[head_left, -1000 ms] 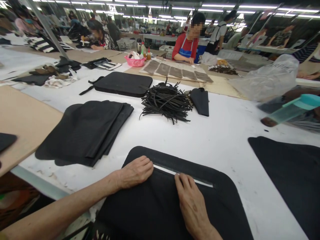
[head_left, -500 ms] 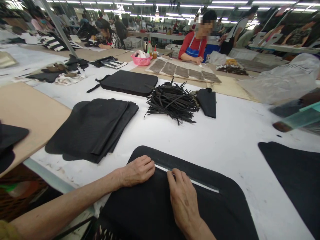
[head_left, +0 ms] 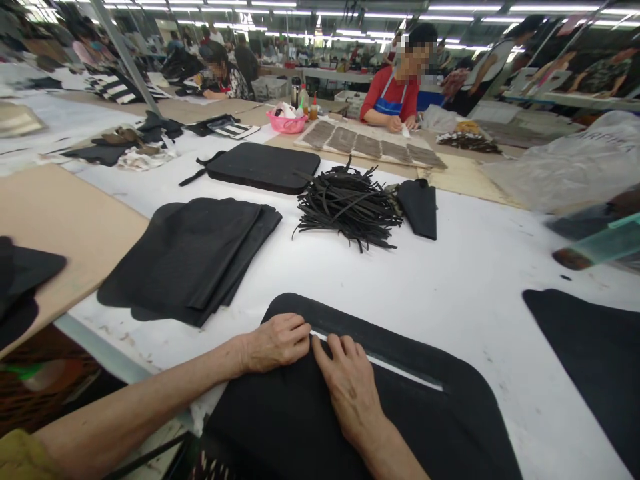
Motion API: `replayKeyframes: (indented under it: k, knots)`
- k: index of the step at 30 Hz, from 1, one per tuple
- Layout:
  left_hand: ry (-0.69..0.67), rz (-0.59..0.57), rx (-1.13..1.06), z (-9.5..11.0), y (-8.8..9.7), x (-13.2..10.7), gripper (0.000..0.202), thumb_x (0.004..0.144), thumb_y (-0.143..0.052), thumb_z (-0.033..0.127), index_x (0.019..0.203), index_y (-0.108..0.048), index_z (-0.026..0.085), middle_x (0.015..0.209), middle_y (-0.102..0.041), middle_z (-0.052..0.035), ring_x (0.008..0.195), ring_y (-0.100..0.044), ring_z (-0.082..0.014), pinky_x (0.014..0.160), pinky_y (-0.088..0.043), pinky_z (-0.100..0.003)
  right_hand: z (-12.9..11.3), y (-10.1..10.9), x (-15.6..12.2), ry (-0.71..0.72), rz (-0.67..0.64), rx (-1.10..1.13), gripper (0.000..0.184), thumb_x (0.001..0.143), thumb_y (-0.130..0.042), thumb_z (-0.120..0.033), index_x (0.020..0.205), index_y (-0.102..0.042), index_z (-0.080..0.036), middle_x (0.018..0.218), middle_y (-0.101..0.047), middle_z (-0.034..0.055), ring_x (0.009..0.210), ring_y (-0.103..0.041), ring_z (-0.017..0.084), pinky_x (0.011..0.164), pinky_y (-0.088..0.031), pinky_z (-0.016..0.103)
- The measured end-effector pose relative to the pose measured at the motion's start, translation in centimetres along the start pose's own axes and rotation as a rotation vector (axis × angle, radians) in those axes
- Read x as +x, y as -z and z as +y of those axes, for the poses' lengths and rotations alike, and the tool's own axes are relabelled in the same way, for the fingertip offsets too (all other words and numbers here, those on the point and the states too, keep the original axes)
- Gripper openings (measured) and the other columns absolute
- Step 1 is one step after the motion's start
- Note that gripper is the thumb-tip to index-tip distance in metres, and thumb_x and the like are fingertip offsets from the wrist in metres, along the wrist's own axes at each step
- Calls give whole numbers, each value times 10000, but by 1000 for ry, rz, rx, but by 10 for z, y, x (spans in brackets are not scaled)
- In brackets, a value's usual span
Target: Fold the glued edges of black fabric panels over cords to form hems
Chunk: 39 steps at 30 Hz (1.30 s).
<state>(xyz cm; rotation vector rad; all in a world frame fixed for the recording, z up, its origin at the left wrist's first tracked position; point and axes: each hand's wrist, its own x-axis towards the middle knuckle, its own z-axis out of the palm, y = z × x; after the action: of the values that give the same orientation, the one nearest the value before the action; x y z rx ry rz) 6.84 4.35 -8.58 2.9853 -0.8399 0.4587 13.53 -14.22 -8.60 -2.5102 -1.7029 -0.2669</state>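
Note:
A large black panel (head_left: 420, 427) with rounded corners lies at the table's near edge, its lower part running out of view. Along its upper part is a long narrow slot showing a white strip (head_left: 400, 371). At the strip's left end my left hand (head_left: 280, 343) is closed, its curled fingers gripping the panel material. Close beside it, my right hand (head_left: 350, 383) bends its fingers over the slot's lower edge, thumb towards the left hand. Its fingertips press on the panel; what lies under them is partly hidden.
Black pieces are stacked (head_left: 185, 257) at left. Behind lie a thick black pad (head_left: 265, 165), a heap of black strips (head_left: 350, 207) and a small black piece (head_left: 419, 208). Another black panel (head_left: 590, 360) lies right. Across the table a person in red (head_left: 387, 100) works near a pink basket (head_left: 287, 122).
My right hand has slid left along the slot, up to my left hand, uncovering more white strip on its right. The left hand stays in place. The view has shifted slightly.

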Motion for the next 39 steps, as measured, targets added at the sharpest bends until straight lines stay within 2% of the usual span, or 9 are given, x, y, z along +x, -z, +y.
replayKeyframes:
  k: [3,7,12,15,24,30,34,36,39]
  knots:
    - [209,54,-219,1,5,-2,252,831,-382,56,726,-593,146,868,-595,-66,780,-536,-157,698,-489,-275,-3,3,5,-3,-18,-54,454,776,-510,-73,1205,-477,-219,904,-545,61,760,-469,228,624,-397,374]
    - [568,163,-432,16,13,-4,339,820,-328,22,940,-614,159,952,-624,-55,887,-560,-135,802,-499,-263,-5,1,6,-12,-21,-56,484,769,-516,-69,1226,-457,-216,918,-541,63,774,-476,236,621,-397,382]
    - [437,8,-307,40,8,-5,423,784,-374,20,1172,-507,121,1120,-614,-101,1038,-534,-183,922,-480,-352,-4,-1,3,-25,11,-17,336,793,-514,-89,1108,-523,-207,909,-538,55,777,-481,219,635,-401,373]
    - [386,-12,-195,45,1,-8,438,790,-389,30,1216,-467,94,1164,-590,-126,1077,-519,-202,938,-474,-364,0,0,0,-10,21,1,338,806,-510,-86,1132,-511,-175,902,-545,56,777,-482,207,648,-413,358]
    - [489,-31,-167,45,3,-13,432,828,-354,27,1227,-473,139,1165,-595,-79,1081,-477,-238,957,-441,-439,26,0,-43,14,66,-25,359,768,-466,14,1112,-538,-58,976,-570,104,868,-499,226,781,-455,348]
    - [415,-38,-232,34,6,-18,527,791,-327,-32,1252,-454,188,1202,-586,-40,1179,-433,-235,1006,-398,-466,41,9,-71,-82,56,-105,373,726,-439,41,1056,-566,-78,968,-585,119,867,-522,240,768,-471,358]
    - [635,159,-514,29,11,-14,360,851,-349,64,1114,-555,198,1170,-582,-61,1065,-538,-167,916,-482,-328,38,17,-63,-218,60,-93,345,720,-440,46,966,-589,-144,986,-589,111,869,-525,239,752,-461,364]
    - [770,262,-600,27,14,-8,289,843,-389,91,1021,-591,195,1139,-566,-67,1020,-554,-164,897,-484,-322,33,20,-48,-242,76,-25,333,737,-458,32,971,-585,-169,977,-589,89,856,-521,225,742,-448,349]
    - [853,293,-649,23,14,2,236,825,-421,93,926,-605,199,999,-574,-48,940,-554,-164,850,-483,-322,25,20,-19,-227,59,66,241,784,-504,-29,951,-584,-184,909,-585,58,802,-512,201,707,-426,324]
